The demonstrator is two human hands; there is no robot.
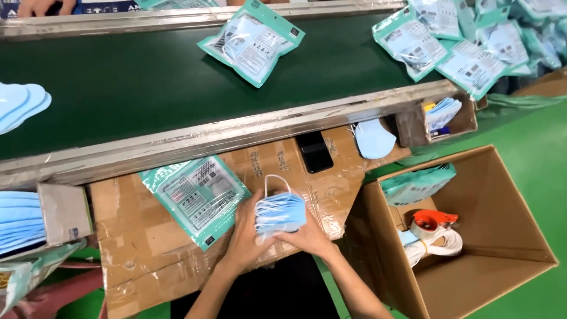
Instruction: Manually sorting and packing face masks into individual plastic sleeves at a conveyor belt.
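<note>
Both my hands grip a small stack of light blue face masks [280, 211] with white ear loops sticking up. My left hand [247, 235] holds the stack's left side and my right hand [308, 237] its lower right side, just above a taped cardboard work surface [147, 236]. A teal plastic mask pouch [198, 196] lies flat on the cardboard just left of my left hand.
A green conveyor belt [136, 82] with a metal rail carries another teal pouch [253, 40]; several pouches pile at its right end [466, 41]. A black phone [314, 151] and loose mask [374, 139] lie ahead. An open carton [520, 236] at right holds a tape dispenser [430, 222]. Mask stacks sit at left [20, 221].
</note>
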